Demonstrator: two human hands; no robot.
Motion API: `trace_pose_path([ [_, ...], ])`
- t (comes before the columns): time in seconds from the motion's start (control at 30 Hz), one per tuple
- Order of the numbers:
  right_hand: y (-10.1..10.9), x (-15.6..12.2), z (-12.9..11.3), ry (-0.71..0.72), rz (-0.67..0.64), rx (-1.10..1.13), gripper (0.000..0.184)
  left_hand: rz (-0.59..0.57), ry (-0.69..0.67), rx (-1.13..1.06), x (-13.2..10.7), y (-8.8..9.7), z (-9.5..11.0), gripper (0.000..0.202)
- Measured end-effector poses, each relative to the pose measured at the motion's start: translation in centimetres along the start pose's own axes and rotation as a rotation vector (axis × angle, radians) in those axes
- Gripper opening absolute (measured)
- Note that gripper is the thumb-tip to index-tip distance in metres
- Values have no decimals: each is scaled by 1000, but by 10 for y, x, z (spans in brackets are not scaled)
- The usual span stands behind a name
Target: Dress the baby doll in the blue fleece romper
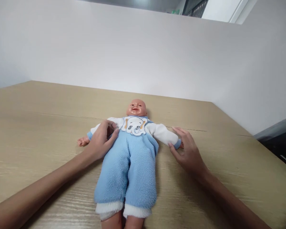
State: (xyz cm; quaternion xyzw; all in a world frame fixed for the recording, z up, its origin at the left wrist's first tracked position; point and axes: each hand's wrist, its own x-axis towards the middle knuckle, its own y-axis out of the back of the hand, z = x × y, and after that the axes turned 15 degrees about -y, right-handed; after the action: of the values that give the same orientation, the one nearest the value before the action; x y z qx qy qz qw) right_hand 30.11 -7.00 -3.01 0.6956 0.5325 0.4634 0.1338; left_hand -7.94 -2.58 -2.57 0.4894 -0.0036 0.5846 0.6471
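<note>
A baby doll (140,159) lies on its back on the wooden table, head away from me and arms spread. It wears blue fleece overalls with an elephant patch (134,126) and white sleeves with blue cuffs. My left hand (101,136) rests against the doll's side and upper sleeve, fingers bent, with a gap between thumb and forefinger. Around the cuff (178,144) of the other sleeve is my right hand (188,149), its thumb and fingers spread apart. The doll's hand there is mostly hidden behind my fingers. The doll's feet are out of frame.
The wooden table (50,101) spreads out on both sides of the doll, with thin seams across its top. Behind it stands a pale partition (109,47). A dark object (278,143) shows past the table's right edge.
</note>
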Motion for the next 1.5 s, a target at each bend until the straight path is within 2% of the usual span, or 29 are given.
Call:
trace_pose_path([
  [0.07,-6,-2,-22,40,-110,118,47,-126,74,-26,-14,6,-4,36],
  [0.1,-11,-2,-32,0,-199,211,42,-175,95,-53,-18,8,-5,41],
  [0.2,-31,3,-52,-254,-417,487,34,-218,158,-192,-23,11,-7,47],
  [0.3,-47,14,-54,-412,-466,582,35,-222,193,-346,-22,13,-12,47],
  [0.47,-52,23,-44,-437,-547,609,46,-238,147,-469,-20,16,-25,48],
  [0.57,-50,20,-44,-481,-619,677,48,-260,133,-502,-19,19,-28,39],
  [0.73,-54,14,-47,-571,-596,803,43,-232,63,-575,-19,22,-28,25],
  [0.87,-59,11,-44,-620,-563,908,41,-237,54,-595,-20,21,-30,23],
  [0.97,-62,10,-42,-656,-554,980,46,-236,48,-598,-20,20,-29,24],
  [1.07,-62,11,-43,-700,-564,1081,51,-207,88,-573,-21,19,-28,28],
  [1.2,-60,12,-48,-737,-594,1158,52,-100,217,-521,-20,16,-27,31],
  [1.33,-59,14,-48,-723,-594,1189,40,-12,274,-501,-16,11,-28,31],
  [1.5,-61,16,-37,-598,-463,1075,37,-17,270,-472,-12,5,-29,32],
])
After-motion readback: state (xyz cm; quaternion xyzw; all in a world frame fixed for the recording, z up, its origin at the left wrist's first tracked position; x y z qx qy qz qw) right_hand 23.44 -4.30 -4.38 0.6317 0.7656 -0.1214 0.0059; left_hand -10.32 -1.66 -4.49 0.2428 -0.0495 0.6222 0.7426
